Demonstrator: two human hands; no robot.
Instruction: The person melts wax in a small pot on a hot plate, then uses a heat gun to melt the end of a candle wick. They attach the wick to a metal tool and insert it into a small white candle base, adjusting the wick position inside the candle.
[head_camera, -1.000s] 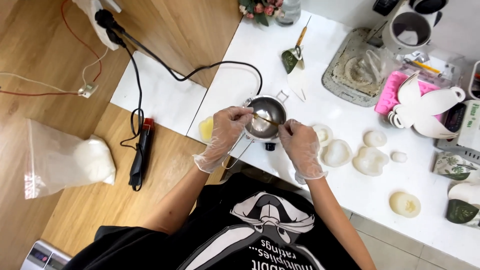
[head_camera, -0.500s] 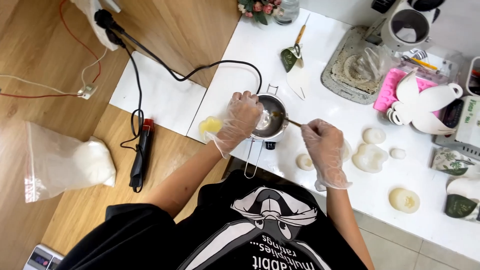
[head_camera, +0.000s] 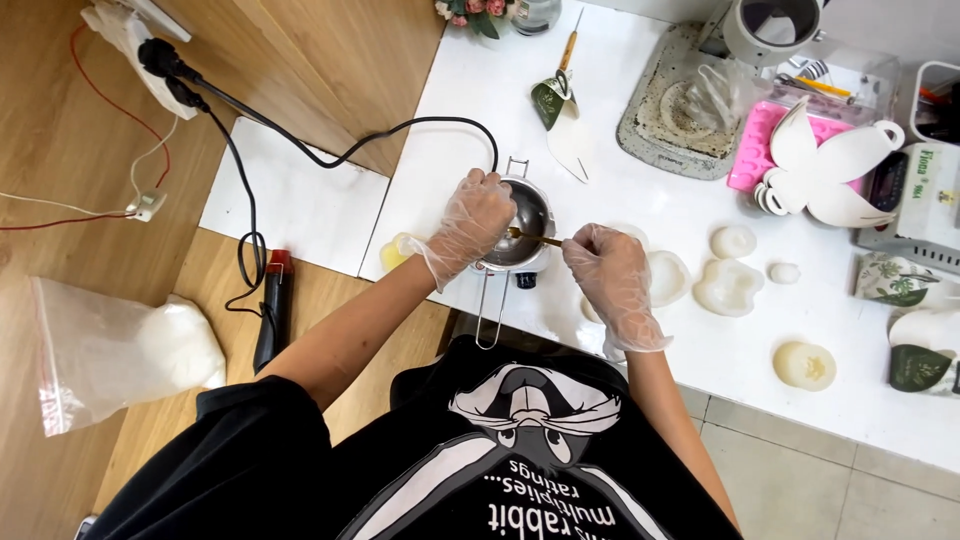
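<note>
Left hand (head_camera: 478, 215) grips the metal pot (head_camera: 520, 225) near the white table's (head_camera: 640, 200) seven-o'clock edge; right hand (head_camera: 610, 275) pinches a stick (head_camera: 535, 237). Wooden floor (head_camera: 60, 120) lies at nine o'clock.

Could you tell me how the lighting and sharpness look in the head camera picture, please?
Head view: even, bright light; the white table is nearly washed out; soft shadows only; slight wide-angle bending at the edges; both gloved hands, left and right, and the metal pot are sharp.
</note>
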